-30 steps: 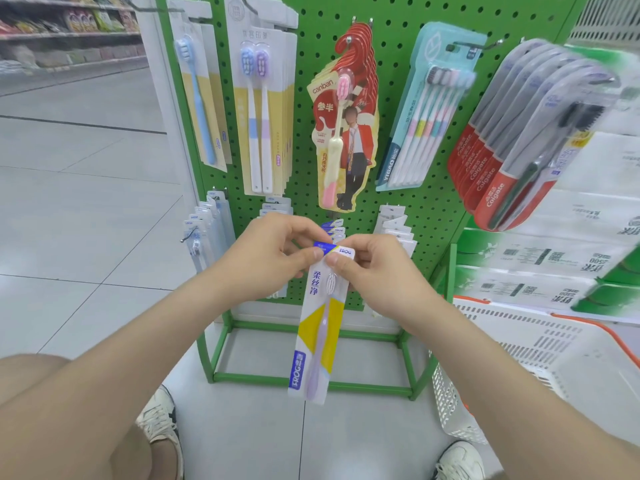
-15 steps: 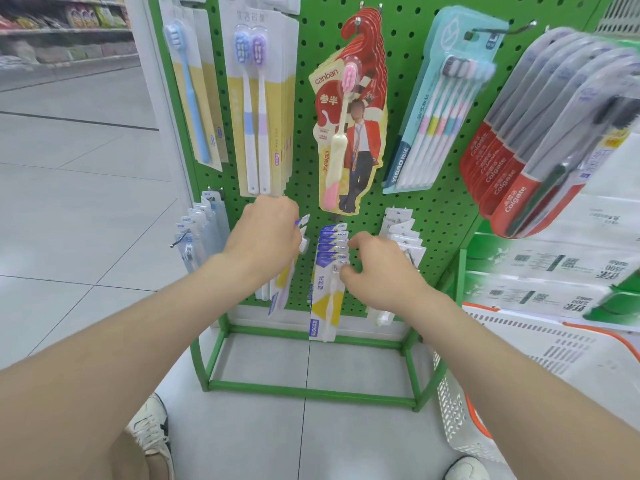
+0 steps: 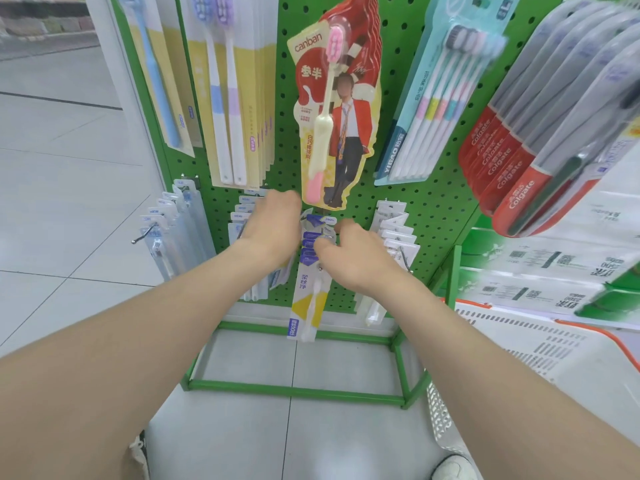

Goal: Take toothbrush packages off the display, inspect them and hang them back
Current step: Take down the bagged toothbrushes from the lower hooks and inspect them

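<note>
Crowding toothbrush package's (image 3: 306, 299) top edge: left hand (image 3: 273, 230), right hand (image 3: 349, 258).

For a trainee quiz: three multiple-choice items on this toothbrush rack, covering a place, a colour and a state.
1. Relative to the left hand and right hand, the canban pack hangs: A below them, B above them, C on the floor.
2. The pegboard is: A blue, B white, C green.
3. The yellow-and-blue package: A hangs upright, B lies on the floor, C sits in a basket.
Key: 1B, it hangs in the row over both hands; 2C, green shows between packs; 3A, it hangs vertically at the board.
</note>
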